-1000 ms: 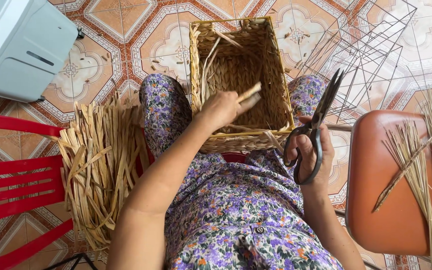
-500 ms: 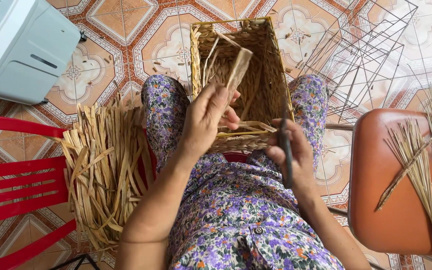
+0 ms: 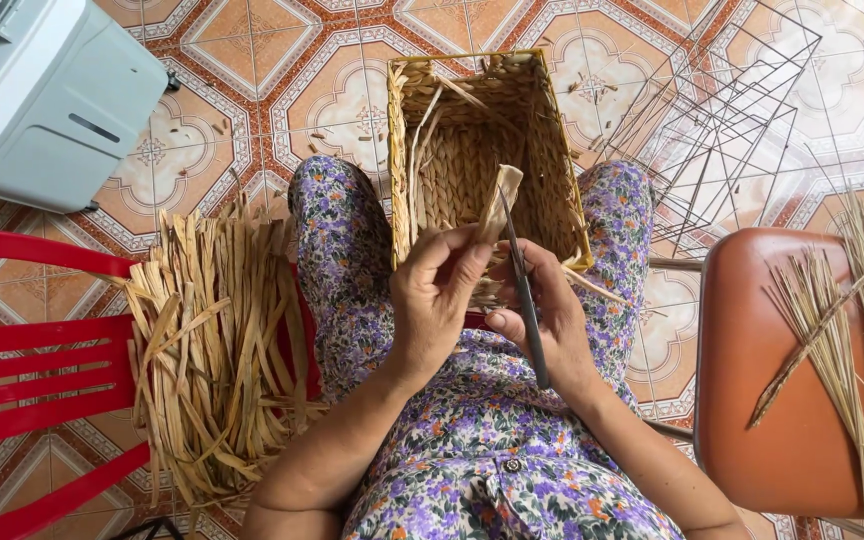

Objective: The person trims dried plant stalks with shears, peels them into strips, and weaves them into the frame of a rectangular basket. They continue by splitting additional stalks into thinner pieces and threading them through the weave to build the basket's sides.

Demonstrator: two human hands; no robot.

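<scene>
A rectangular woven basket [image 3: 552, 160] rests between my knees, on my lap in floral clothing. My left hand [image 3: 432, 300] pinches a flat dried straw strip [image 3: 500, 200] that stands up from the basket's near rim. My right hand [image 3: 547, 320] grips dark scissors [image 3: 522, 290], their blades pointing up beside the strip. Both hands meet over the basket's near edge, almost touching.
A bundle of dried straw strips [image 3: 212, 340] lies on a red plastic chair [image 3: 22, 350] at my left. An orange stool [image 3: 782, 380] with thin reeds [image 3: 852, 330] stands at right. A wire frame [image 3: 722, 120] and a white appliance [image 3: 42, 90] sit on the tiled floor.
My right hand brought the scissors from my right thigh in to the basket rim, blades up. My left hand lifted the strip upright and now pinches it beside the blades.
</scene>
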